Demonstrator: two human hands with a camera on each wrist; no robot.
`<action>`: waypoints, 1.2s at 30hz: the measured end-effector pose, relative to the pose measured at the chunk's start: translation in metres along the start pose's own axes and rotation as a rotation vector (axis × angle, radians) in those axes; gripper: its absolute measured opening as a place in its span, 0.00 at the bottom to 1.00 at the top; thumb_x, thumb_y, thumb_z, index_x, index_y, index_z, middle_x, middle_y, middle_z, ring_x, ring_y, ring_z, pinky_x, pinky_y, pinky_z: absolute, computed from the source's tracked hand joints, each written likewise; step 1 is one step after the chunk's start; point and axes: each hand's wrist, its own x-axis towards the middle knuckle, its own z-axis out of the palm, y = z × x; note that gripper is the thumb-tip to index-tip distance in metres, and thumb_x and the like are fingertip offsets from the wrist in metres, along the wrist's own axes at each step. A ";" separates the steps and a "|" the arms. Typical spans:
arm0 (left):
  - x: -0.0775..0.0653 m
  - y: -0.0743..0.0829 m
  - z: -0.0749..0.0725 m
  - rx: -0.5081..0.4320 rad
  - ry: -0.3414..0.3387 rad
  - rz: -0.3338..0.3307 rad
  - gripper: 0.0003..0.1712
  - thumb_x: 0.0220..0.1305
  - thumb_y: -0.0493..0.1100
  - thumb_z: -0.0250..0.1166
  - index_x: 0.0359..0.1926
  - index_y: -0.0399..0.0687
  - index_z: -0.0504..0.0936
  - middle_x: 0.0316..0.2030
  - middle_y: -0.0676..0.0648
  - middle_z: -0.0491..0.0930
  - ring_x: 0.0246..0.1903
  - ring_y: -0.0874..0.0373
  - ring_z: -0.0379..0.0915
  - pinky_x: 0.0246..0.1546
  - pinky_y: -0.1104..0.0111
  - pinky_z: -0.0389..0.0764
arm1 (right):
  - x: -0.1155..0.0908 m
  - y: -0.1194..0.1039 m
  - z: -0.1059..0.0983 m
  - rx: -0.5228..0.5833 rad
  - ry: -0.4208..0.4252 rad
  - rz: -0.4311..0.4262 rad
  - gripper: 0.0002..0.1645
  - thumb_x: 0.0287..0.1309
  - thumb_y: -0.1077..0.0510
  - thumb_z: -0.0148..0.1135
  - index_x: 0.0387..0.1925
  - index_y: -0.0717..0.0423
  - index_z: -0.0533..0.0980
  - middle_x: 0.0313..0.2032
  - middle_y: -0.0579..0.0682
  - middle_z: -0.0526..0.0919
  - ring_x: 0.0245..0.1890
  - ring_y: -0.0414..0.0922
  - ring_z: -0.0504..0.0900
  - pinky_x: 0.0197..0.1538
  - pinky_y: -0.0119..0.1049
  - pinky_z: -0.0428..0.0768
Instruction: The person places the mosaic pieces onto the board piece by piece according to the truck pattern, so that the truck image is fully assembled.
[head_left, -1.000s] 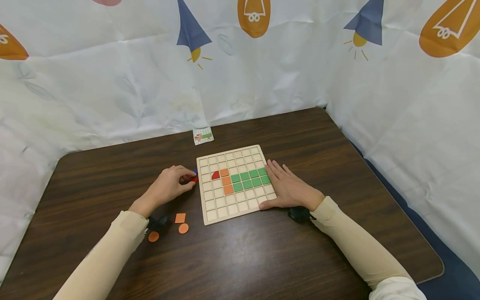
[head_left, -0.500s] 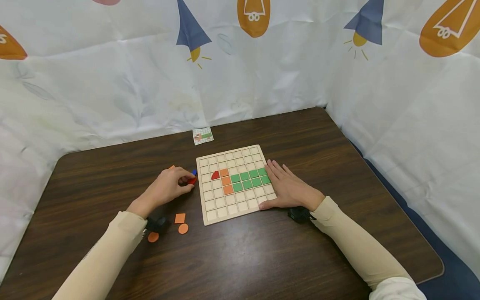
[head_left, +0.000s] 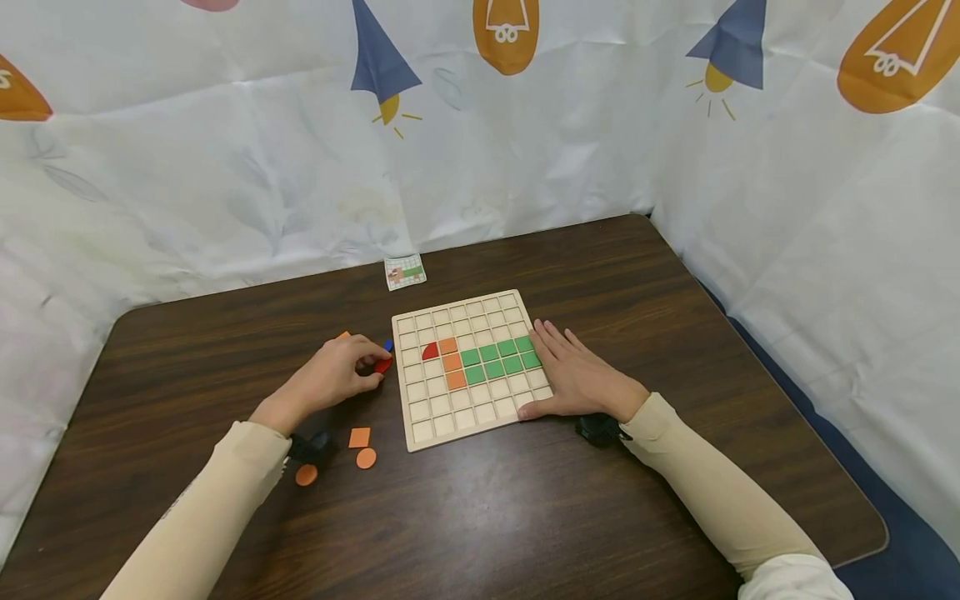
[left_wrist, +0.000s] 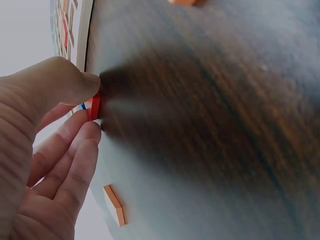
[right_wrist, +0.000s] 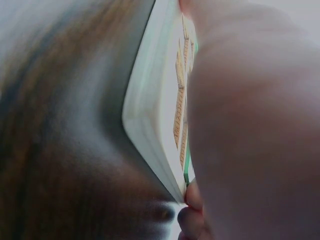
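Observation:
My left hand [head_left: 330, 375] pinches a small red piece [head_left: 383, 365] between thumb and fingers, low at the table and just left of the wooden grid board [head_left: 442, 421]. In the left wrist view the red piece [left_wrist: 94, 106] shows between the fingertips. A blue piece [head_left: 387, 344] lies right behind it, partly hidden. Flat along the board's right edge rests my right hand [head_left: 581, 379], its fingers straight. Set in the board are green squares [head_left: 495, 360], three orange squares [head_left: 452, 362] and a red quarter-round piece [head_left: 430, 351].
An orange square [head_left: 360, 437] and two orange discs, one disc [head_left: 366, 458] close beside it and another disc [head_left: 306, 475] near the left wrist, lie on the dark table [head_left: 487, 517]. Beyond the left hand an orange piece [head_left: 343, 335] peeks out. A printed pattern card [head_left: 405, 272] lies behind the board.
My left hand has shifted slightly left with the red piece, opening a small gap to the board's edge. The right hand and board have stayed put.

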 end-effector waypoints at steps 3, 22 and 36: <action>0.001 0.000 -0.001 0.004 -0.007 0.006 0.20 0.65 0.40 0.69 0.57 0.40 0.85 0.48 0.41 0.85 0.44 0.51 0.80 0.54 0.45 0.75 | 0.000 0.000 0.000 0.003 -0.002 0.001 0.78 0.53 0.14 0.57 0.83 0.59 0.37 0.84 0.59 0.35 0.85 0.55 0.36 0.85 0.58 0.44; 0.006 0.000 -0.003 0.008 -0.060 0.015 0.21 0.67 0.41 0.69 0.58 0.38 0.85 0.46 0.41 0.84 0.44 0.52 0.81 0.45 0.57 0.85 | -0.001 -0.001 -0.001 0.006 -0.001 0.003 0.78 0.53 0.14 0.57 0.83 0.59 0.37 0.84 0.59 0.35 0.85 0.55 0.36 0.85 0.58 0.44; 0.006 0.002 -0.011 0.028 -0.047 0.026 0.19 0.66 0.40 0.69 0.57 0.44 0.86 0.50 0.44 0.84 0.45 0.53 0.79 0.49 0.55 0.83 | -0.002 -0.002 -0.003 0.012 0.005 0.002 0.78 0.53 0.16 0.60 0.83 0.60 0.37 0.84 0.60 0.36 0.85 0.56 0.37 0.85 0.58 0.45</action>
